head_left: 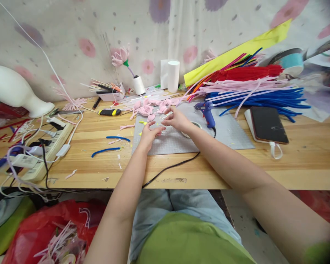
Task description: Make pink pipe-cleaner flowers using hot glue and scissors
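My left hand (149,136) is over the grey cutting mat (178,146), its thumb and forefinger apart. Facing it, my right hand (177,119) has its fingers bent and spread, with a gap between thumb and forefinger. Small pale bits show by the fingertips of both hands; whether any is touched I cannot tell. Just beyond them lie pink fuzzy petals (146,110) made of pipe cleaner. A roll of tape (198,125) lies partly hidden under my right wrist. To its right, a blue glue gun (207,113) rests on the mat, its black cord running underneath my right forearm.
Pink and blue pipe cleaners (264,101) are piled at the back right, near a phone (268,124) on a white stand. A pink flower (121,58) stands behind a utility knife (109,112). A power strip (51,150) with tangled cables sits left, above a red bag (24,234).
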`<move>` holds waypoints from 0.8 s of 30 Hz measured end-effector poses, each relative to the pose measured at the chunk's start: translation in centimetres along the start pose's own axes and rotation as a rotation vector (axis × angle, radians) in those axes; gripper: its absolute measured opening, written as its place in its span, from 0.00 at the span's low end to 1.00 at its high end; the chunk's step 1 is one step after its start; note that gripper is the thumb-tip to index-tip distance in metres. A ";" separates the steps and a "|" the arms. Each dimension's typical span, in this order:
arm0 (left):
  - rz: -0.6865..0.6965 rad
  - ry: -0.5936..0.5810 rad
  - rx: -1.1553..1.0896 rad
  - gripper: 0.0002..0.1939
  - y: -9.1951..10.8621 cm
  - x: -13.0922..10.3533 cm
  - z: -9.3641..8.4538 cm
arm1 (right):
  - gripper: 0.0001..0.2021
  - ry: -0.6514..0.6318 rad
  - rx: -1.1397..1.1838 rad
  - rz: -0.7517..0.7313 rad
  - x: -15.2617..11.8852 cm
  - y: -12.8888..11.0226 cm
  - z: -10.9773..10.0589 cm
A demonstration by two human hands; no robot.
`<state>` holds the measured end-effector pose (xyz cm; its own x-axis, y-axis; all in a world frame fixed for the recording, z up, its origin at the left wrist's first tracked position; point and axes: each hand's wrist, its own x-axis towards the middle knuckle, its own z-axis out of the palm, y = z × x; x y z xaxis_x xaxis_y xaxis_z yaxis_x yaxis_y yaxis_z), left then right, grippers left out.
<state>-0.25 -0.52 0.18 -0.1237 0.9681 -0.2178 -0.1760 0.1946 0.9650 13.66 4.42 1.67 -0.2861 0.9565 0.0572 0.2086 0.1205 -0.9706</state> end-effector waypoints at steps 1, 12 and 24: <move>0.010 -0.001 0.013 0.37 -0.1 0.0 0.0 | 0.20 -0.008 0.041 0.017 -0.1 0.0 0.0; 0.046 0.009 0.030 0.35 -0.3 -0.1 0.1 | 0.25 -0.075 0.275 0.088 -1.2 0.2 -0.4; 0.089 0.041 0.064 0.30 -0.2 -0.4 0.4 | 0.22 -0.094 0.319 0.032 -1.2 0.7 -0.6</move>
<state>0.20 -0.85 0.11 -0.1758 0.9751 -0.1350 -0.1000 0.1188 0.9879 14.73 3.52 1.11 -0.3725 0.9278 0.0176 -0.0798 -0.0131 -0.9967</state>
